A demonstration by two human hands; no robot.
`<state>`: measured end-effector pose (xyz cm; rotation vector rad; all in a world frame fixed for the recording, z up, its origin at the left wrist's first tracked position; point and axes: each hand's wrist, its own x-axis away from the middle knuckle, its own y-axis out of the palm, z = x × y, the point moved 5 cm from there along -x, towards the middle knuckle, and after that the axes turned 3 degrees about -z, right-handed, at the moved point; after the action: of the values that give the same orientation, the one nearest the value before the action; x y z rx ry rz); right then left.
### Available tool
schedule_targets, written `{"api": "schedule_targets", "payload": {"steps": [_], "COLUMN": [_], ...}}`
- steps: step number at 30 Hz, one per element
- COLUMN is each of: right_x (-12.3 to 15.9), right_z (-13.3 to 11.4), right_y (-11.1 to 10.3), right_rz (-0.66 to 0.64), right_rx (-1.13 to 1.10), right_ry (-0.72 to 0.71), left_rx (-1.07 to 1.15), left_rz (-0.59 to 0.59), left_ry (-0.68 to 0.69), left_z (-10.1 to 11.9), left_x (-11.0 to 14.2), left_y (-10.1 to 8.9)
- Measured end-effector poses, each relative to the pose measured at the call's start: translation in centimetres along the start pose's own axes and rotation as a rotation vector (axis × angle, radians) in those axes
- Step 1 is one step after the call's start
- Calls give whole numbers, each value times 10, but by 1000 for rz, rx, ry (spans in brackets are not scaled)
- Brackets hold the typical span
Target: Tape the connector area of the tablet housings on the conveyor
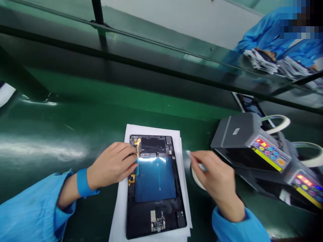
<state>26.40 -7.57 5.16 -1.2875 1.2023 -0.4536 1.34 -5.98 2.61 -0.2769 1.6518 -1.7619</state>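
Note:
An opened tablet (pixel 156 210) lies with its inside facing up, showing a large blue-filmed battery (pixel 155 181), a small circuit board and an orange flex cable (pixel 138 144). My left hand (pixel 114 164) reaches over its left edge, fingers curled together at the flex cable; whatever is between the fingertips is hidden. To the right of the tablet, my right hand (pixel 215 173) is raised, slightly blurred, with thumb and forefinger pinching a small white piece (pixel 188 153), likely tape. A white ring-shaped thing (pixel 195 176) shows partly beneath that hand.
White sheets (pixel 118 215) lie under the tablet on the green table (pixel 88 134). Two grey tape dispensers (pixel 237 131) with lit displays stand at right, white rolls on top. A raised glass shelf (pixel 164 45) crosses behind. Beyond it, a person in blue (pixel 262 32) is near stacked parts.

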Motion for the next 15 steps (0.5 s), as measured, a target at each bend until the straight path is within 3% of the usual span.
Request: {"api": "schedule_targets", "payload": {"steps": [2,4,10,15], "right_x": [-23,-36,-25,-11], "right_z": [-22,-30,-1,14], "right_y": [22,36,47,50], "right_rz": [-130,-164,-122,-190], "right_rx": [-77,-102,-185,-283], "right_ry": [-106,-143,-76,-106], "left_rx": [7,21,35,-58], "left_rz": [9,2,-4,-67], "left_ry": [-31,-55,-57,152], "left_z": [-4,-6,-4,34], "left_x": [0,1,2,-29], "left_y": [1,1,0,-5]}}
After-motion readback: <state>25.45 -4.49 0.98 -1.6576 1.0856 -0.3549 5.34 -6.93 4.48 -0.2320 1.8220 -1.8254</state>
